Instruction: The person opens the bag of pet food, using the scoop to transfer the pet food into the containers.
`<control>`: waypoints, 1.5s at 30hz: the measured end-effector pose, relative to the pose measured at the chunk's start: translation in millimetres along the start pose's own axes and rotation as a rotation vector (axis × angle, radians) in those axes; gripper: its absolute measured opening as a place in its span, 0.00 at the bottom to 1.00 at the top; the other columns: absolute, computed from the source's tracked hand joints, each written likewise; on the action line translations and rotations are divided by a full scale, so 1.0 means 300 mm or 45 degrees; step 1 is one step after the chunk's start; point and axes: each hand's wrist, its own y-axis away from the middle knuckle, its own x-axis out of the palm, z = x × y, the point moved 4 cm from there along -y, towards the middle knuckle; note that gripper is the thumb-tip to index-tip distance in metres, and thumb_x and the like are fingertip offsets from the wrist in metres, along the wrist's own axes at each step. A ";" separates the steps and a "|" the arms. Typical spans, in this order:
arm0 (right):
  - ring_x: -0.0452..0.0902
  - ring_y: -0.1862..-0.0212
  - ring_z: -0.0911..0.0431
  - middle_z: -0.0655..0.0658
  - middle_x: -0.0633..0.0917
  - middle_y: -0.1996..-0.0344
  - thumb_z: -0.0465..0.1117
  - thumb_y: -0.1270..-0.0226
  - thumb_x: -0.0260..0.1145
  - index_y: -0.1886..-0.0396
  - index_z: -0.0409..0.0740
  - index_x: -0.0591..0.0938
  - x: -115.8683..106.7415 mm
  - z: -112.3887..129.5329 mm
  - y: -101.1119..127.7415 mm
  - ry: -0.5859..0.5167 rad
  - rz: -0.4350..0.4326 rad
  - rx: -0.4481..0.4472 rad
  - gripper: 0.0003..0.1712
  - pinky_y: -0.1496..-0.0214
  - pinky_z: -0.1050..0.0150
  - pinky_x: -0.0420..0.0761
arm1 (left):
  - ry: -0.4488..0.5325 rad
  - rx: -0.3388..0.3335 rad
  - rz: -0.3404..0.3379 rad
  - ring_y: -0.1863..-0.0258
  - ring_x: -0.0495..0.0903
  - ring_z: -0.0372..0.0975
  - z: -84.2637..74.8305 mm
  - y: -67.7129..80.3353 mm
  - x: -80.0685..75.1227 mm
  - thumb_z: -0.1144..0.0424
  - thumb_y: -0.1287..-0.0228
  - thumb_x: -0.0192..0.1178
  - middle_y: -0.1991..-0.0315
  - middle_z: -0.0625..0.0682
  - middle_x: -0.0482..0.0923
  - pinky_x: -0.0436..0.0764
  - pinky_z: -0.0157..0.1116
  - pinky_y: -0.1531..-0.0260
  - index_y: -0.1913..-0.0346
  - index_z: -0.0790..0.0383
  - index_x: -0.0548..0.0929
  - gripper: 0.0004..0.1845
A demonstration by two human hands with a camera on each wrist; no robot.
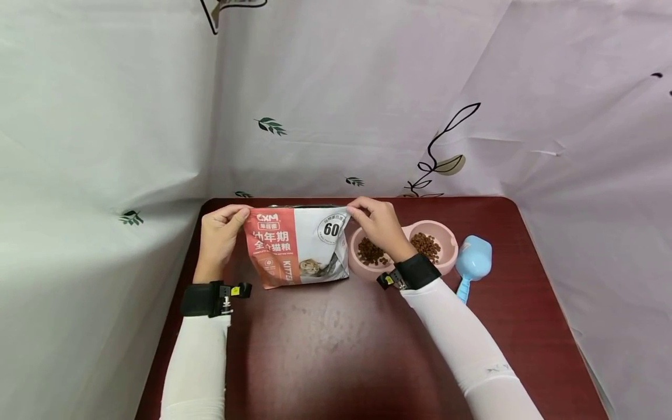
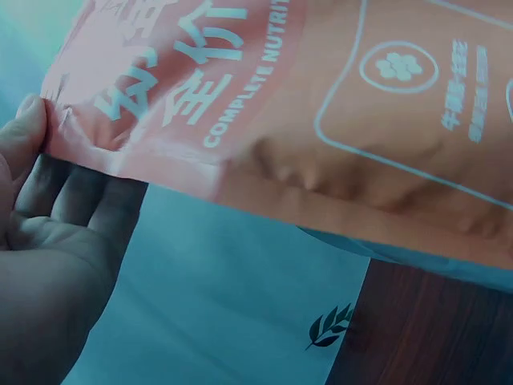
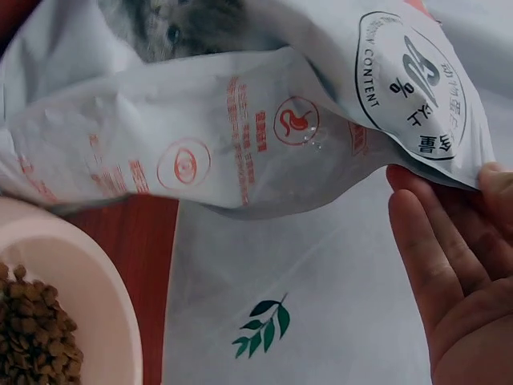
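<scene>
A red and white bag of kitten food (image 1: 297, 248) stands upright near the back of the table, its printed front facing me. My left hand (image 1: 218, 233) pinches its top left corner between thumb and fingers. At the top right corner, my right hand (image 1: 383, 226) pinches the bag in the same way. In the left wrist view, the left thumb lies on the red face of the bag (image 2: 264, 104) with the fingers behind. The right wrist view shows the folded side of the bag (image 3: 200, 136) and the right thumb at its corner.
A pink double bowl (image 1: 450, 240) with brown kibble (image 1: 371, 252) in both halves stands right of the bag, partly behind my right hand. Beside it lies a light blue scoop (image 1: 474, 259), its handle toward me. Patterned white cloth (image 1: 336, 116) hangs behind the dark red table (image 1: 325, 350).
</scene>
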 end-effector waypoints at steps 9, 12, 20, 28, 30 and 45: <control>0.74 0.75 0.59 0.47 0.88 0.73 0.41 0.26 0.68 0.65 0.45 0.90 0.002 -0.001 -0.011 0.032 -0.079 -0.023 0.07 0.67 0.63 0.74 | -0.147 0.051 -0.093 0.77 0.78 0.32 -0.014 -0.012 0.012 0.66 0.29 0.66 0.77 0.34 0.83 0.76 0.25 0.76 0.58 0.76 0.89 0.11; 0.71 0.77 0.59 0.48 0.86 0.74 0.41 0.25 0.67 0.64 0.46 0.89 0.008 0.000 -0.013 0.025 -0.058 -0.009 0.07 0.69 0.63 0.73 | -0.153 0.070 -0.100 0.78 0.76 0.33 -0.019 -0.011 0.017 0.68 0.28 0.64 0.78 0.35 0.81 0.74 0.26 0.77 0.61 0.77 0.88 0.11; 0.81 0.58 0.55 0.46 0.88 0.56 0.43 0.23 0.64 0.50 0.45 0.86 0.041 0.021 -0.027 0.003 0.079 -0.010 0.11 0.52 0.58 0.80 | -0.126 0.099 -0.110 0.79 0.74 0.30 -0.030 -0.007 0.040 0.71 0.26 0.60 0.77 0.41 0.77 0.72 0.24 0.78 0.61 0.82 0.83 0.12; 0.78 0.64 0.57 0.47 0.87 0.58 0.41 0.28 0.70 0.49 0.43 0.87 0.049 0.045 -0.043 -0.020 0.049 -0.069 0.11 0.61 0.65 0.77 | -0.157 0.129 -0.011 0.74 0.79 0.32 -0.026 -0.001 0.045 0.63 0.24 0.60 0.69 0.43 0.80 0.79 0.27 0.74 0.56 0.74 0.85 0.13; 0.77 0.65 0.58 0.47 0.88 0.58 0.41 0.28 0.70 0.51 0.43 0.88 0.049 0.051 -0.048 -0.015 0.053 -0.090 0.10 0.61 0.66 0.77 | -0.160 0.125 0.009 0.73 0.80 0.33 -0.028 0.003 0.044 0.63 0.23 0.60 0.67 0.43 0.81 0.80 0.27 0.74 0.54 0.73 0.85 0.13; 0.71 0.72 0.59 0.49 0.86 0.68 0.39 0.29 0.70 0.65 0.44 0.87 0.036 0.038 -0.034 0.058 -0.073 -0.152 0.04 0.68 0.65 0.70 | -0.190 0.124 0.113 0.75 0.79 0.32 -0.046 -0.007 0.034 0.68 0.33 0.69 0.70 0.45 0.83 0.79 0.28 0.75 0.57 0.71 0.89 0.07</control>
